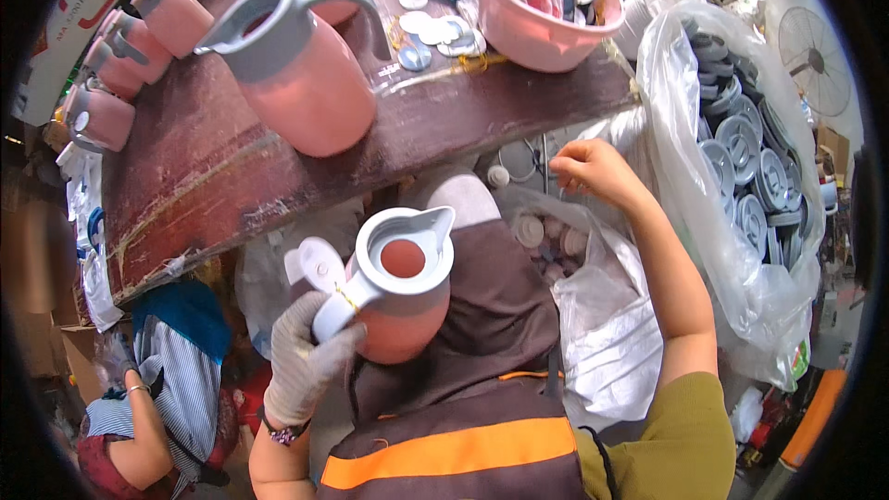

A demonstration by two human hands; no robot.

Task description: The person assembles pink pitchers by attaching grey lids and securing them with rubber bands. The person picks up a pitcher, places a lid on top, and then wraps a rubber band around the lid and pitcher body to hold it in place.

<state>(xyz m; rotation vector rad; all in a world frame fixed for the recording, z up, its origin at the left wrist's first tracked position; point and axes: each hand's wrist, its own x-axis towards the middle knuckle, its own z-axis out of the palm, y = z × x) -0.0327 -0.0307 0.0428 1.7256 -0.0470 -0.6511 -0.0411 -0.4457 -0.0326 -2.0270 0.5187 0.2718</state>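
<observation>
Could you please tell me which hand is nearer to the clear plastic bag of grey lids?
Right. The right hand is left of the bag, apart from it; the left hand is farther left, holding a pink pitcher by its handle.

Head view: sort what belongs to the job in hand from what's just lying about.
In the job:
pink-and-grey jug, held in the gloved left hand
likely also the large jug and round discs on the table, and the grey lids

Seemingly just about:
white carton
standing fan
</observation>
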